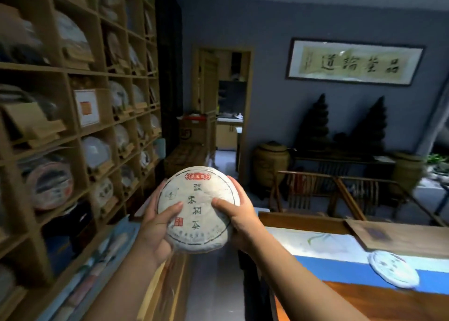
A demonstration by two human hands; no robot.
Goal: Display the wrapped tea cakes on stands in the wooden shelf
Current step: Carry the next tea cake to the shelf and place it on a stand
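In the lower middle of the frame a person holds a wrapped tea cake (198,207) up in front of them with both hands, its printed face turned toward the camera. The paper wrapper is off-white, with a red label at the top, a column of dark characters down the middle and a small red seal left of that column. The left hand (155,223) grips the cake's left edge, thumb laid across the front and fingers curled round behind. The right hand (239,213) grips the right edge the same way, thumb on the front face. The cake is in the air, touching nothing but the two hands.

The wooden shelf (73,106) fills the left side of the frame, a grid of square compartments. Many of them hold other wrapped cakes propped upright on small wooden stands; one compartment at mid-left holds a white framed card (86,108) with an orange square. The shelf is blurred, so details of the wrappers cannot be read.

At the lower right a second wrapped tea cake (393,269) lies flat on a blue and white cloth (340,269) spread over a wooden table (379,303). On the grey wall at the upper right hangs a framed calligraphy scroll (354,61).
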